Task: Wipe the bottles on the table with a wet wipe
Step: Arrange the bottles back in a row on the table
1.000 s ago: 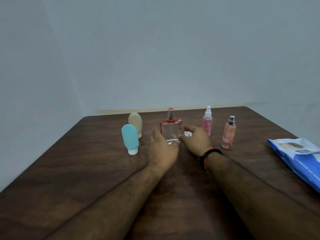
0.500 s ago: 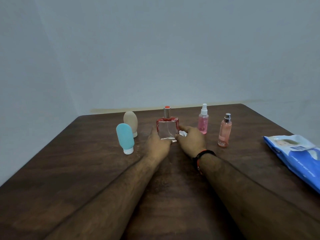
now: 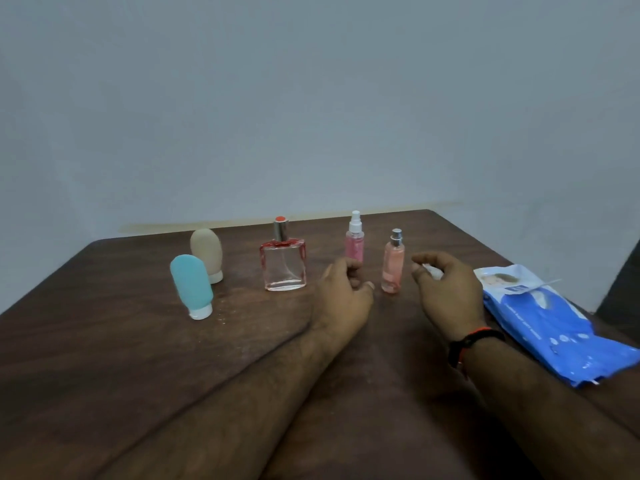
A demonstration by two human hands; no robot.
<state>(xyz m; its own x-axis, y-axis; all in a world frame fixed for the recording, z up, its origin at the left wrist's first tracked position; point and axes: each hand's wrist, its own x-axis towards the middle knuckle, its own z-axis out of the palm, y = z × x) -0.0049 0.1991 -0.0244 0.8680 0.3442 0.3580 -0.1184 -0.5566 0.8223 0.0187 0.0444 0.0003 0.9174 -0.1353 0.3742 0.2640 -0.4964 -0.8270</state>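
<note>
Five bottles stand on one dark wooden table [image 3: 104, 341]: two squeeze tubes at centre left, one blue [image 3: 191, 285] and one beige [image 3: 206, 253]; one square glass perfume bottle [image 3: 284, 263] at centre; and two slim pink spray bottles right of centre, one white-capped [image 3: 354, 239], one silver-capped [image 3: 393, 266]. One blue wet-wipe pack [image 3: 550, 323] lies at the right edge. Two hands, left [image 3: 341, 297] and right [image 3: 446, 292], reach in; one wristband [image 3: 474, 339] shows.

A black wristband with an orange edge [image 3: 474, 337] shows before a pale blue-grey wall [image 3: 311, 98].
</note>
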